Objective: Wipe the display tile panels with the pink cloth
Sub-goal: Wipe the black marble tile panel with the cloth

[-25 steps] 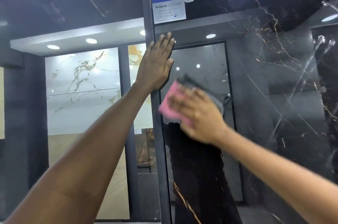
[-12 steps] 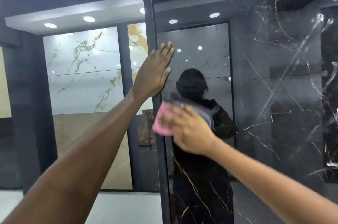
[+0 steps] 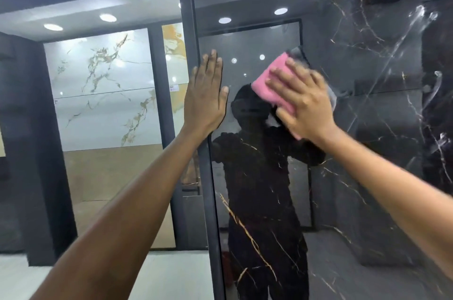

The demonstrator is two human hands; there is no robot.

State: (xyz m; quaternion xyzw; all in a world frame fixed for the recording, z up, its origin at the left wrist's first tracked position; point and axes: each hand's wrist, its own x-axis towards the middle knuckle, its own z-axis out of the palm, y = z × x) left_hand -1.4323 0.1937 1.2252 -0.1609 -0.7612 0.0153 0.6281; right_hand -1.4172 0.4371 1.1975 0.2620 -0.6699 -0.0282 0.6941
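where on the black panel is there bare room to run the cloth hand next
Bare: the dark tile panel right of the right hand and pink cloth, and below both arms. Crowded: the left strip, where the left hand lies flat by the black frame.

Both arms reach forward and up; left hand (image 3: 206,96) flat, fingers straight together; right hand (image 3: 302,103) spread, fingers pressing.

Recessed ceiling lights (image 3: 107,17), pale floor (image 3: 171,272), white marble wall tiles (image 3: 103,89) behind.
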